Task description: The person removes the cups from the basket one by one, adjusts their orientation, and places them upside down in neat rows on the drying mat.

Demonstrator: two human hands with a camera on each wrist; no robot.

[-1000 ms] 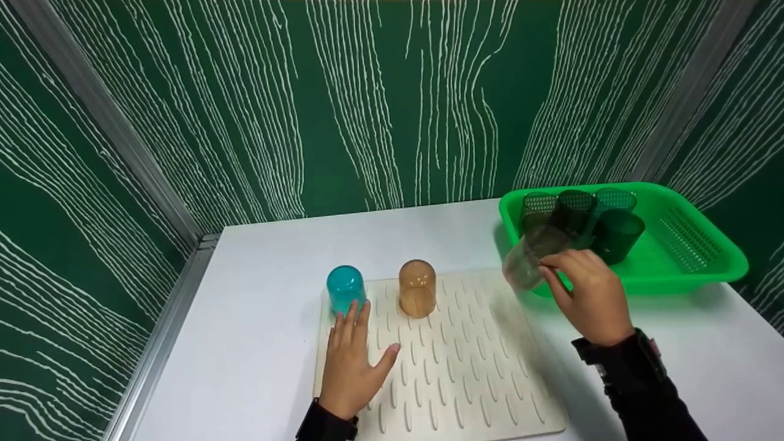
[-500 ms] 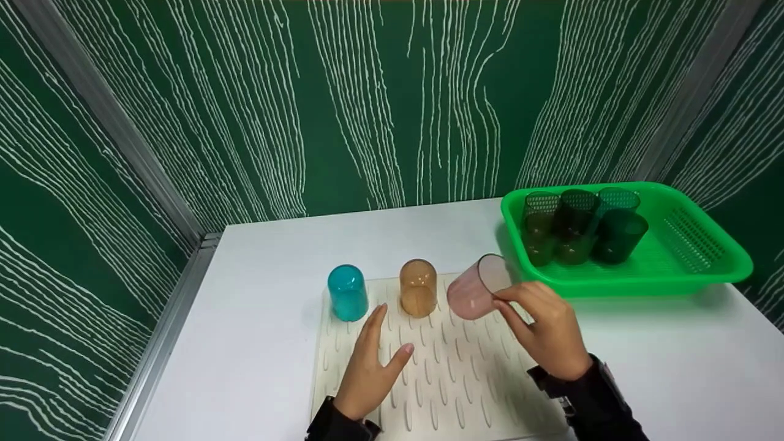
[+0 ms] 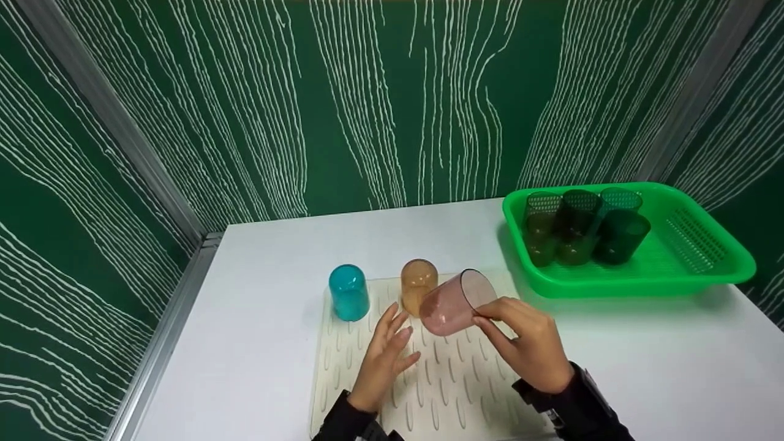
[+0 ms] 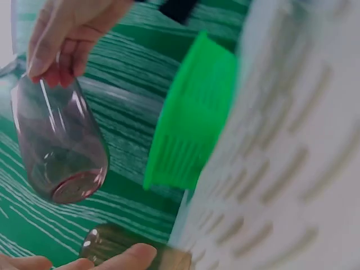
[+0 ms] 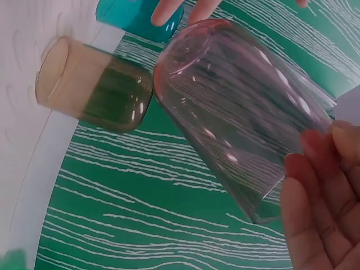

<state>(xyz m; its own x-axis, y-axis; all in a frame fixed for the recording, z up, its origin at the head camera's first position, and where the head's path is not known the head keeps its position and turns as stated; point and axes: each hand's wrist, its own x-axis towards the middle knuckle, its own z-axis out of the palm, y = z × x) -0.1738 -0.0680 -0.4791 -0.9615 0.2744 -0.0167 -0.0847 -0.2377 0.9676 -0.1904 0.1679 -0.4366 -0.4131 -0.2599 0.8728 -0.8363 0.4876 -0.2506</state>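
A clear pink cup (image 3: 452, 306) is tilted over the cream ridged mat (image 3: 429, 392), its rim pinched between thumb and fingers of my right hand (image 3: 531, 344). My left hand (image 3: 383, 364), fingers spread and slightly bent, is just left of the cup's base without touching it. Behind them an amber cup (image 3: 419, 282) stands upside down on the mat, partly covered by the pink one. To its left is an upside-down turquoise cup (image 3: 349, 294). In the right wrist view the pink cup (image 5: 236, 107) fills the middle, near the amber cup (image 5: 93, 84).
At the back right of the white table (image 3: 257, 294) sits a green basket (image 3: 643, 285) holding several dark-tinted cups (image 3: 621, 236) in its left part. A green wall with white wavy lines (image 3: 343, 92) rises behind the table.
The pink cup has come from the basket's edge leftward over the mat in my right hand. My left hand has left the turquoise cup and moved right, toward the pink one.
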